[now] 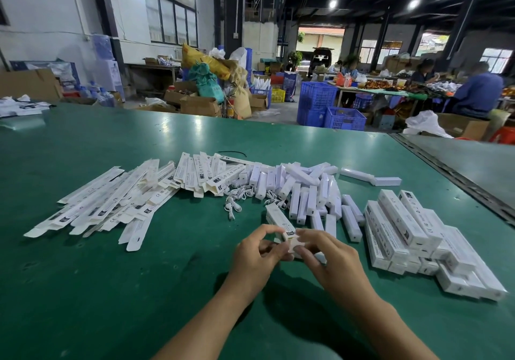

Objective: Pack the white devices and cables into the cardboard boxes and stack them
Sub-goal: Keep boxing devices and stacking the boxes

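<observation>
A long white cardboard box (276,219) lies on the green table, pointing away from me. My left hand (257,251) and my right hand (324,254) both grip its near end, fingers on the end flap. Beyond it lies a heap of white bar-shaped devices (306,189). Coiled white cables (237,202) rest to the left of that heap. Flat, unfolded white boxes (117,198) are spread across the left. Closed boxes form a stack (412,234) at the right. What is inside the held box is hidden.
The green table (111,290) ends at a metal rail (451,178) on the right. Blue crates (328,106), cartons and sacks crowd the floor behind. People sit at a far table at the upper right. A black band (232,153) lies beyond the flat boxes.
</observation>
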Demonstrator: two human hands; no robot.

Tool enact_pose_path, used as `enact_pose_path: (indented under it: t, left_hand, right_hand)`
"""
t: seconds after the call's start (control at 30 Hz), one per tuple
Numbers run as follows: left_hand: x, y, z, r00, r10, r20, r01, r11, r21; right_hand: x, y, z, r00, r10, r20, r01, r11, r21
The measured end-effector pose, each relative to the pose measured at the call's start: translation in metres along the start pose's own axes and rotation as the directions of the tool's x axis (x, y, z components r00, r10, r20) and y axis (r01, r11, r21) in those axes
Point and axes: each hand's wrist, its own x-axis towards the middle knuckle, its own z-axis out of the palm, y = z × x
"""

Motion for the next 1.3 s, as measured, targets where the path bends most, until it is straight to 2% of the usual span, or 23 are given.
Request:
enact_pose_path:
  t: [0.07,0.4,0.6,0.7,0.83,0.93,1.13,1.23,1.3]
  left_hand:
    - [-0.001,0.001,0.0,1.0,0.0,-0.002,0.0,1.0,-0.004]
    - [0.001,-0.003,0.0,1.0,0.011,-0.008,-0.012,1.0,-0.006]
    - [0.0,-0.001,-0.001,0.998,0.058,0.025,-0.059,0.997,0.04]
    - [-0.002,0.002,-0.003,0.996,0.054,0.069,-0.06,0.995,0.084]
    - [-0.003,0.004,-0.002,0.997,0.039,0.069,-0.05,0.984,0.171]
    - [-0.004,0.006,-0.002,0.997,0.045,0.07,-0.055,0.986,0.159]
    - [-0.004,0.015,-0.001,0.997,0.05,0.067,-0.053,0.998,0.044]
    - [-0.004,0.022,-0.003,0.993,-0.003,0.116,0.023,0.985,-0.172]
    - [-0.004,0.027,-0.007,0.981,-0.061,0.184,0.126,0.922,-0.367]
  right_hand:
    - [0.001,-0.001,0.0,0.999,-0.043,-0.015,0.043,0.999,-0.018]
    - [0.001,0.005,0.001,0.996,-0.082,-0.026,0.082,0.997,-0.004]
    - [0.0,0.01,0.001,0.998,-0.063,-0.025,0.064,0.998,0.019]
    - [-0.001,0.007,-0.001,1.0,-0.001,-0.029,0.003,0.999,0.052]
    - [-0.002,-0.002,-0.002,0.982,0.189,-0.012,-0.184,0.963,0.197]
    - [-0.001,-0.005,-0.001,0.978,0.21,-0.009,-0.2,0.943,0.267]
    - [-0.004,-0.001,-0.002,0.988,0.155,0.02,-0.155,0.947,0.281]
    - [-0.002,0.005,-0.004,0.989,0.149,0.0,-0.146,0.974,0.173]
    - [0.0,0.008,-0.007,0.982,0.184,-0.029,-0.181,0.979,0.097]
